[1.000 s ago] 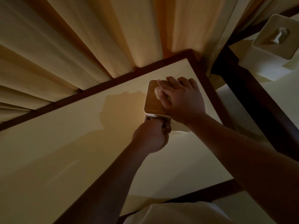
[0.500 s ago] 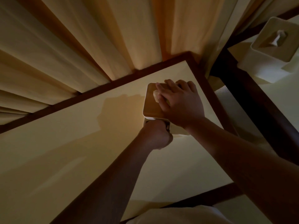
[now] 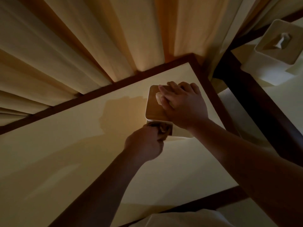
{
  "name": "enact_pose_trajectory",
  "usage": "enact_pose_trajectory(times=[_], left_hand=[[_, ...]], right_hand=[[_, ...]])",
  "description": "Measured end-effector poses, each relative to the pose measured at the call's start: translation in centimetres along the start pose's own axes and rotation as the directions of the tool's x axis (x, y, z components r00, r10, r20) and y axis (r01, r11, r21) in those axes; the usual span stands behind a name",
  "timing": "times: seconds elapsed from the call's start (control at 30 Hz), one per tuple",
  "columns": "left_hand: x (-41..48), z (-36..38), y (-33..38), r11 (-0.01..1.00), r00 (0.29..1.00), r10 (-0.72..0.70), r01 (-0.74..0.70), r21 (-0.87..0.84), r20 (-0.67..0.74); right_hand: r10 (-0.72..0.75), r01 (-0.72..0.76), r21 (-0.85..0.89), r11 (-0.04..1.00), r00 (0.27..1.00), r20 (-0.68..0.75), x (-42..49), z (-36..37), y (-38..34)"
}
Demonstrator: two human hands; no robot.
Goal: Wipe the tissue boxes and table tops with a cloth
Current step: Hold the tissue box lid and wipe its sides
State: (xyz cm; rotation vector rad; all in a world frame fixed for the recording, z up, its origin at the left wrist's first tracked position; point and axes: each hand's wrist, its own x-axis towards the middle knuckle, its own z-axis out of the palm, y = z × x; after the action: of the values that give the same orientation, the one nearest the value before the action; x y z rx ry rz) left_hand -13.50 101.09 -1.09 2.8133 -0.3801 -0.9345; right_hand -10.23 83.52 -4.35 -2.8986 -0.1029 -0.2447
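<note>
The tissue box stands right of the frame's middle, on the far right corner of a cream table top. Its brown lid faces up, a tuft of tissue poking through it, and its pale walls drop to the table. The box sits close to the dark wooden border at the table's far and right edges. To its left and towards the viewer the cream surface runs wide and bare.

The right hand lies palm down on the lid, fingers spread and fairly straight towards the box's far edge, the tissue showing between them. Its forearm comes in from the lower right.

The left hand is balled round a dark cloth, pressing it against the box's near wall. Its forearm rises from the bottom centre.

Pleated curtains fill the upper frame. At the upper right a second tissue box stands on another table, across a dark gap.
</note>
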Motion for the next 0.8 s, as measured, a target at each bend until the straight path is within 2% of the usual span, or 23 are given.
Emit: enact_pose_trajectory(times=[0.07, 0.17, 0.23, 0.33, 0.47, 0.53, 0.57, 0.63, 0.7, 0.73, 0.8], left_hand=[[0.7, 0.4, 1.2, 0.997, 0.997, -0.020, 0.014, 0.072, 0.077], [1.6, 0.2, 3.0, 0.994, 0.986, 0.034, -0.016, -0.108, 0.163], [1.6, -0.1, 3.3, 0.969, 0.985, 0.039, 0.004, -0.249, 0.169], [0.6, -0.4, 2.7, 0.919, 0.995, 0.042, -0.005, -0.394, 0.086], [-1.2, -1.0, 1.6, 0.874, 0.992, -0.016, -0.049, -0.484, -0.129], [-1.3, -1.2, 1.2, 0.846, 0.993, -0.063, 0.002, -0.533, -0.096], [-1.1, -1.0, 1.1, 0.865, 0.997, -0.065, 0.033, -0.501, -0.046], [-0.1, -0.4, 1.1, 0.950, 0.997, -0.027, 0.048, -0.308, 0.070], [0.9, -0.1, 1.6, 0.991, 0.990, -0.038, 0.055, -0.124, 0.136], [1.2, -0.3, 2.0, 0.991, 0.984, -0.061, 0.080, -0.111, 0.165], [1.7, -0.7, 2.7, 0.966, 0.965, -0.078, 0.135, -0.219, 0.250]], right_hand=[[0.010, -0.010, -0.001, 1.000, 1.000, -0.003, 0.0, -0.1, 0.0], [0.017, -0.017, -0.003, 1.000, 1.000, 0.010, 0.0, 0.0, -0.2], [0.023, -0.023, 0.000, 1.000, 1.000, 0.013, 0.0, 0.1, -0.3], [0.022, -0.022, -0.005, 1.000, 1.000, -0.006, -0.1, 0.1, -0.3], [0.018, -0.018, 0.006, 1.000, 1.000, -0.011, -0.1, 0.2, -0.3], [0.016, -0.016, 0.011, 1.000, 1.000, -0.014, 0.0, 0.1, -0.3], [0.015, -0.015, 0.012, 1.000, 1.000, -0.016, 0.0, 0.0, -0.2], [0.017, -0.017, 0.019, 1.000, 1.000, -0.018, -0.1, -0.1, -0.1], [0.019, -0.019, 0.028, 0.999, 1.000, -0.009, -0.1, -0.1, -0.2], [0.018, -0.018, 0.027, 0.999, 1.000, -0.008, -0.1, -0.2, -0.3], [0.017, -0.016, 0.017, 1.000, 1.000, -0.011, 0.0, -0.1, -0.4]])
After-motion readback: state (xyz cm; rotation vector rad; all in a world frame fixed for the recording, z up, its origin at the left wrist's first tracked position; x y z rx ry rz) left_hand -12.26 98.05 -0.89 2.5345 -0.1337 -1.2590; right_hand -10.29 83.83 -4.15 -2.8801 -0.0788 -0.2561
